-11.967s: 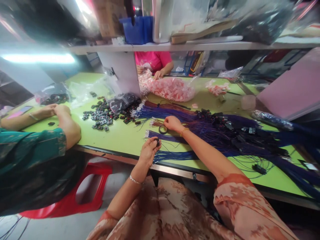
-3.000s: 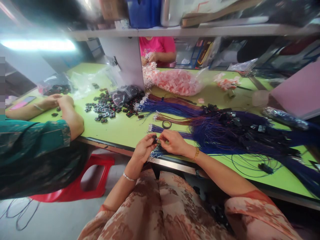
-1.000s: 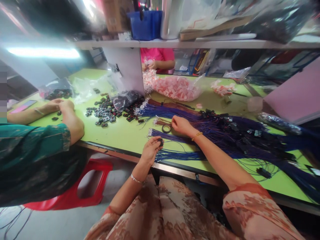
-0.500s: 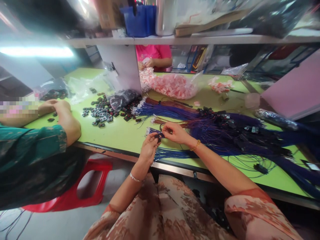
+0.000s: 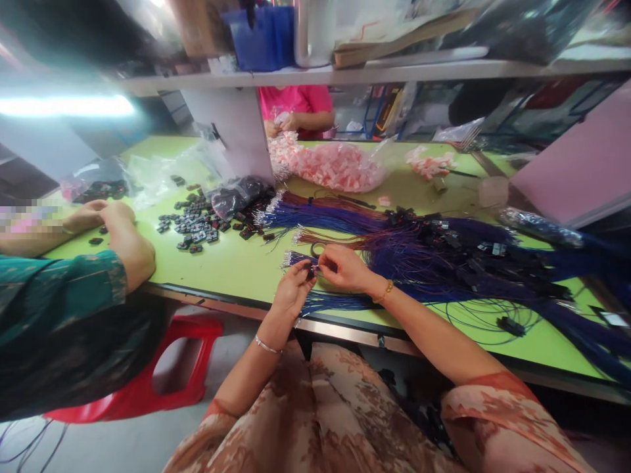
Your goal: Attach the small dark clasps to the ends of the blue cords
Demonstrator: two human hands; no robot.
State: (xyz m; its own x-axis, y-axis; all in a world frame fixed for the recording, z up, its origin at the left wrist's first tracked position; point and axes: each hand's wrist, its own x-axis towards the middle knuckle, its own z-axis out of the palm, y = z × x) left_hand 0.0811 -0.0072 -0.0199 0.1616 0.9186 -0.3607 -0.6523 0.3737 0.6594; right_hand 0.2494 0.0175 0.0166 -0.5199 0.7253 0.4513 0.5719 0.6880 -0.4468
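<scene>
A small black plastic connector sits between the fingertips of my left hand, above the front part of the table. Close at its right side, my right hand is closed in a pinch on what looks like a thin wire end, largely hidden by the fingers. Blue wires with metal tips lie beneath and behind both hands. Further back is a bundle of brown and blue wires. Many black connectors are heaped loose on the left, beside a clear bag of dark parts.
A co-worker's arms in green sleeves rest at the table's left end, beside a red stool. Across the table a person in pink handles pale parts near a bag of pink pieces. A shelf spans overhead.
My right fingertips have drawn slightly away from the connector, leaving a small gap. My left hand keeps hold of the connector. The camera view has shifted a little.
</scene>
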